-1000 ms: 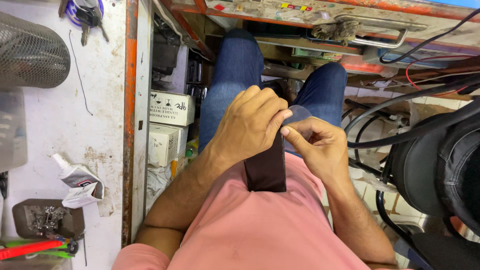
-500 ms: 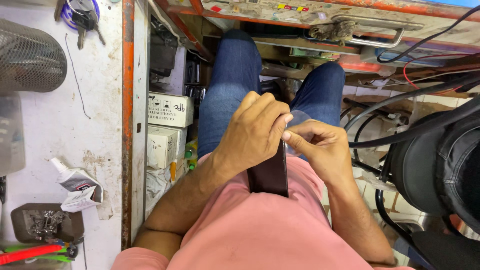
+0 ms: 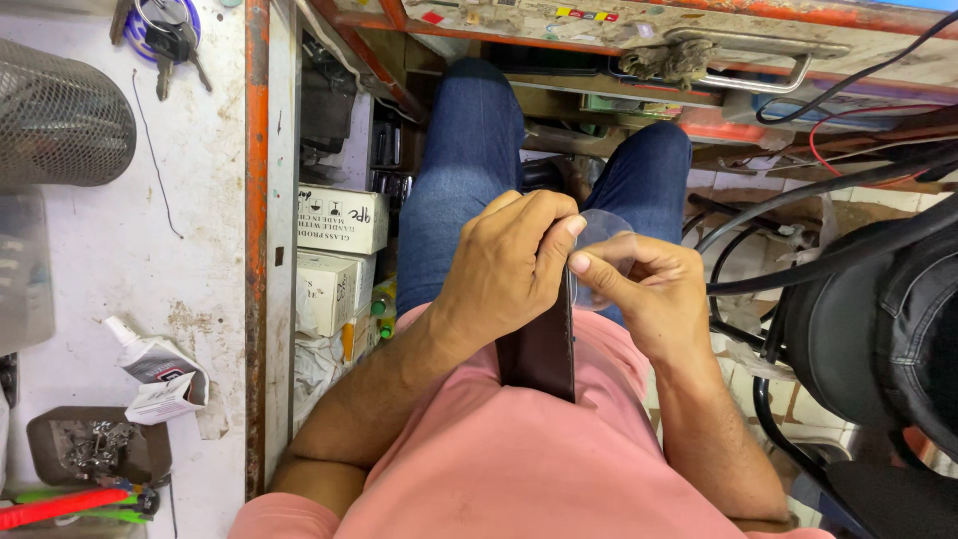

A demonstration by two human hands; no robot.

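Dark and slab-like, the phone (image 3: 544, 344) stands on edge against my pink shirt (image 3: 519, 459) in the head view, its lower end propped at my belly and its top rising between both hands above my lap. My left hand (image 3: 504, 274) wraps over its upper part from the left, grip closed on the phone, fingers curled across the top edge. My right hand (image 3: 649, 289) sits just beside it, thumb and forefinger pinched narrow on a clear thin film (image 3: 599, 255) that arcs up off the phone's top.

Against the frames from a second and half a second ago, the phone has tilted from lying flatter, its broad face toward me, to almost edge-on, and the film shows more plainly as a rounded, see-through flap lifted away from the top. I judge that the peeling has got under way, though how much of the film remains stuck down I cannot tell.

The phone looks black, thin and rigid; its screen side is turned from the camera.

To my left the white desk (image 3: 120, 279) carries a mesh cup (image 3: 60, 115), a squeezed glue tube (image 3: 150, 364) and keys (image 3: 165, 35)
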